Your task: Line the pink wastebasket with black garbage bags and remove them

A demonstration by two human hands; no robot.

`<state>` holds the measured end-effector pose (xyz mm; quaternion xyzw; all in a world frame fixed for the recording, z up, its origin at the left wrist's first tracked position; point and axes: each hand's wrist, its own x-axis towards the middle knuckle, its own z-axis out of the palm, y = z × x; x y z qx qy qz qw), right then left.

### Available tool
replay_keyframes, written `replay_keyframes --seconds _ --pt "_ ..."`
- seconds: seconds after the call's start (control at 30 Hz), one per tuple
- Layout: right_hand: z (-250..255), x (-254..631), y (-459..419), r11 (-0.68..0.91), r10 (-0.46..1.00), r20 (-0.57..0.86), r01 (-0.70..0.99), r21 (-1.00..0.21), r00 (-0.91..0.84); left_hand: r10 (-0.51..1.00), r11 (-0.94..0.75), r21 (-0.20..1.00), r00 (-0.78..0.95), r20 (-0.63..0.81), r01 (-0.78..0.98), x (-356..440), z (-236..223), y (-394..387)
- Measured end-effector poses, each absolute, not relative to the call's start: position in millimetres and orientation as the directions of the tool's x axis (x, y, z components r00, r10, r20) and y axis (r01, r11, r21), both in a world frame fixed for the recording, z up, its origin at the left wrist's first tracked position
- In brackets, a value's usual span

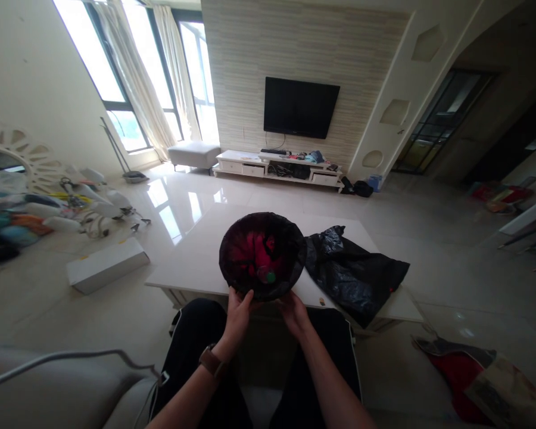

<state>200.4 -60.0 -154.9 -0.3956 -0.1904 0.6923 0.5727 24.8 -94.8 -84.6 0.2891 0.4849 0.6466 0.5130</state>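
Note:
A round trash bin (pixel 226 253), lined with a black plastic bag folded over its rim, sits tilted toward me at the near edge of the white table (pixel 192 262). Its inside shows dark red through the lining. At the bottom lies a clear bottle (pixel 268 275) with a green cap. My left hand (pixel 239 313) grips the bin's near left side, thumb on the outside. On the near right side, my right hand (pixel 293 314) holds it too, its fingertips hidden beneath the bin. A black plastic bag (pixel 357 271) lies spread on the table just to the right.
A small brown object (pixel 322 302) lies near the table's front edge. On the floor are a long white box (pixel 109 265) at left and a red and beige bag (pixel 477 372) at right. A low TV cabinet (pixel 241 165) stands against the far wall.

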Motion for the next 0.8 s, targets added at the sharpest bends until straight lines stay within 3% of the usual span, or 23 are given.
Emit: replay_keyframes --seconds 0.23,0.8 --pt "-150.3 201.6 -58.3 -0.215 0.947 -0.321 -0.701 -0.68 0.021 0.95 -0.008 0.879 -0.277 -0.142 -0.477 36.7 -90.5 -106.7" --pt "-135.4 207.5 -75.2 -0.155 0.959 -0.278 -0.714 -0.683 0.057 0.966 0.059 0.913 -0.207 -0.154 -0.403 24.2 -115.4 -99.2"
